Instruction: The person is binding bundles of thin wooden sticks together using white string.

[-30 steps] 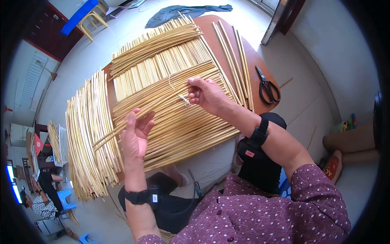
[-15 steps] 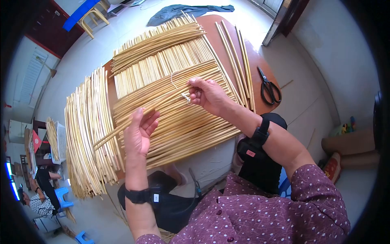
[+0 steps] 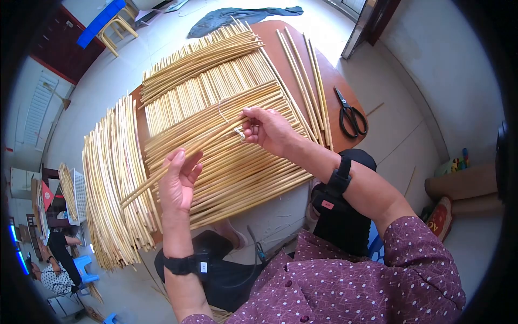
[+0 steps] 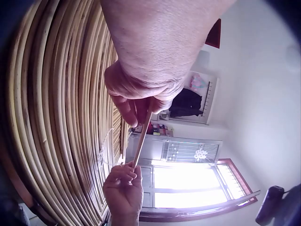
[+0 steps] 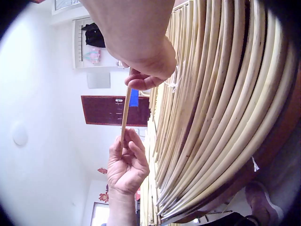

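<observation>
Between both hands runs a slender straw-coloured reed stalk (image 3: 211, 139), slanting over the reeds on the table. My right hand (image 3: 272, 132) pinches its far end between thumb and fingertips. Lower down, my left hand (image 3: 177, 186) holds it between thumb and fingers, palm turned up; the stalk's near end sticks out past this hand to the left. Beneath lies a layer of side-by-side reeds (image 3: 245, 181). A knotted white cord (image 3: 239, 133) hangs close by the right fingers, over the reeds. In the right wrist view, the stalk (image 5: 125, 110) spans the gap from hand to hand.
Black-handled scissors (image 3: 352, 116) lie at the table's right, beside several loose reeds (image 3: 310, 86). A reed bundle (image 3: 202, 59) lies across the mat's far part. On the left spreads another reed pile (image 3: 113, 183). A person (image 3: 56, 278) sits at the far left.
The head view has shifted slightly. Both hands keep their hold on the stalk in nearly the same place.
</observation>
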Motion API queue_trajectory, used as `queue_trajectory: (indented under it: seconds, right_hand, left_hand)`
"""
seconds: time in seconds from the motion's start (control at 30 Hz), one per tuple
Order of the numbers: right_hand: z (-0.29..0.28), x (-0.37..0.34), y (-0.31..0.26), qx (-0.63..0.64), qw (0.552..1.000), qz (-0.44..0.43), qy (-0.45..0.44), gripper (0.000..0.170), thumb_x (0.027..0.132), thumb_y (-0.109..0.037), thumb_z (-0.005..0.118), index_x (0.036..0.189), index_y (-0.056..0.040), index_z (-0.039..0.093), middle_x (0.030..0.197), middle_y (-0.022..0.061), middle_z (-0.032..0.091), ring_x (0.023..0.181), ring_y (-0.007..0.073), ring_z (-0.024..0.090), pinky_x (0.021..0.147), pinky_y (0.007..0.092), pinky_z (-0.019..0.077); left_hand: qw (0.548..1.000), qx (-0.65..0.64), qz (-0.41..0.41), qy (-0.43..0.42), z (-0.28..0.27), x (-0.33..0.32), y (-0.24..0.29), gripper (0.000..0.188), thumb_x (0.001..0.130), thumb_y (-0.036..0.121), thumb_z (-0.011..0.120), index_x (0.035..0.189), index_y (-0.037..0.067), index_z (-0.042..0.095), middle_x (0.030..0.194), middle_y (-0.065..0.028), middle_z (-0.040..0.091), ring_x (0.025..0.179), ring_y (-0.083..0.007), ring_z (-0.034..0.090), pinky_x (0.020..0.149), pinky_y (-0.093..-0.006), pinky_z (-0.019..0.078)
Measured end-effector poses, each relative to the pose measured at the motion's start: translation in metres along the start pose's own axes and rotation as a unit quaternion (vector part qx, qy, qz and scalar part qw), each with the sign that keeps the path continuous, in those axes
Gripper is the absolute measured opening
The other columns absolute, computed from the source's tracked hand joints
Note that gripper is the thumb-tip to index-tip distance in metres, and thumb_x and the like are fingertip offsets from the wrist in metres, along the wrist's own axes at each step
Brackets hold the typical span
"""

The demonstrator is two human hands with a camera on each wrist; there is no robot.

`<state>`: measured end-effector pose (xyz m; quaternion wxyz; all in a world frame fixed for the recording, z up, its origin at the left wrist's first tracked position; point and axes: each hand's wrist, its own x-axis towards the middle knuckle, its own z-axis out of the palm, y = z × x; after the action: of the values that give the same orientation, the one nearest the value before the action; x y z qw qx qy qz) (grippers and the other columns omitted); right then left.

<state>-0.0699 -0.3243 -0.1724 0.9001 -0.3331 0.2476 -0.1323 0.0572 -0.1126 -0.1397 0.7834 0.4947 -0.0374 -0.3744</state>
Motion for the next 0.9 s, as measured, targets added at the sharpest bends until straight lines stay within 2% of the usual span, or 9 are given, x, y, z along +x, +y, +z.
queue_trajectory:
  seconds: [0.03,0.1,0.17,0.3,0.37,0.47,0.7,0.9]
  right_hand:
    - [0.002,-0.0009,-0.0008,0.0,1.0,0.0,0.0,0.024,0.085,-0.024,0.062,0.091,-0.0007,0.058,0.082,0.0077,0.055,0.071,0.0175,0.057,0.065,0.0302,0.0496]
    - [0.0066,-0.0029,-0.0026,0.007,0.999,0.013,0.031,0.017,0.093,-0.02,0.053,0.087,-0.0052,0.06,0.067,0.0023,0.058,0.057,0.0111,0.056,0.055,0.025,0.049]
    - [0.007,-0.0027,-0.0024,0.007,0.999,0.015,0.033,0.018,0.093,-0.02,0.053,0.087,-0.0051,0.06,0.067,0.0021,0.058,0.057,0.0109,0.056,0.055,0.025,0.0491]
    - [0.009,-0.0041,-0.0031,0.011,0.999,0.019,0.033,0.019,0.093,-0.021,0.053,0.087,-0.0048,0.059,0.068,0.0016,0.057,0.057,0.0105,0.056,0.056,0.0249,0.0492]
    - [0.009,-0.0036,-0.0029,0.009,0.999,0.022,0.034,0.019,0.093,-0.021,0.053,0.087,-0.0048,0.059,0.068,0.0015,0.056,0.057,0.0105,0.056,0.056,0.0249,0.0492]
    - [0.0086,-0.0037,-0.0028,0.01,0.999,0.025,0.032,0.019,0.093,-0.021,0.053,0.087,-0.0049,0.059,0.069,0.0014,0.056,0.058,0.0104,0.056,0.056,0.0248,0.0491]
    - [0.0088,-0.0022,-0.0028,0.016,0.999,0.03,0.023,0.017,0.093,-0.02,0.053,0.087,-0.0048,0.059,0.068,0.0021,0.057,0.058,0.0111,0.056,0.055,0.0249,0.0488]
    - [0.0098,-0.0033,-0.0039,0.004,1.0,0.019,0.013,0.014,0.093,-0.016,0.052,0.09,-0.0036,0.059,0.068,0.0028,0.058,0.058,0.0114,0.058,0.055,0.0251,0.0497]
  left_hand:
    - [1.0,0.0,0.001,-0.003,-0.0007,0.0001,-0.0002,0.017,0.084,0.007,0.065,0.1,0.005,0.059,0.096,-0.0126,0.066,0.095,-0.0269,0.065,0.069,-0.03,0.06]
    - [1.0,-0.001,0.002,-0.006,-0.001,0.0001,-0.0005,0.017,0.084,0.007,0.065,0.1,0.005,0.059,0.096,-0.012,0.065,0.096,-0.0269,0.065,0.069,-0.03,0.0601]
    - [1.0,0.013,0.008,-0.006,-0.0008,-0.0004,0.0,0.018,0.084,0.008,0.064,0.101,0.008,0.056,0.096,-0.0118,0.066,0.094,-0.0253,0.066,0.071,-0.0314,0.0567]
    - [1.0,0.014,0.005,-0.006,-0.0025,-0.0005,0.0006,0.018,0.084,0.008,0.063,0.101,0.008,0.056,0.096,-0.011,0.066,0.095,-0.0252,0.066,0.071,-0.0315,0.0567]
    - [1.0,-0.012,0.0,-0.024,-0.0064,0.001,0.0005,0.018,0.084,0.004,0.063,0.101,0.005,0.058,0.1,-0.0146,0.064,0.099,-0.0277,0.064,0.07,-0.0307,0.0606]
    - [1.0,-0.003,-0.009,-0.022,-0.0054,-0.0001,0.0016,0.018,0.085,0.005,0.061,0.101,0.007,0.056,0.097,-0.0111,0.065,0.097,-0.0261,0.065,0.069,-0.0306,0.0583]
    - [0.999,-0.012,-0.013,-0.031,-0.0058,-0.0012,0.0027,0.018,0.085,0.003,0.059,0.103,0.006,0.056,0.099,-0.0113,0.064,0.097,-0.0264,0.065,0.069,-0.0305,0.0587]
    - [0.998,-0.028,-0.035,-0.034,-0.0087,0.0009,0.0003,0.019,0.086,0.014,0.064,0.102,0.005,0.057,0.099,-0.0128,0.065,0.095,-0.0264,0.065,0.067,-0.0306,0.058]
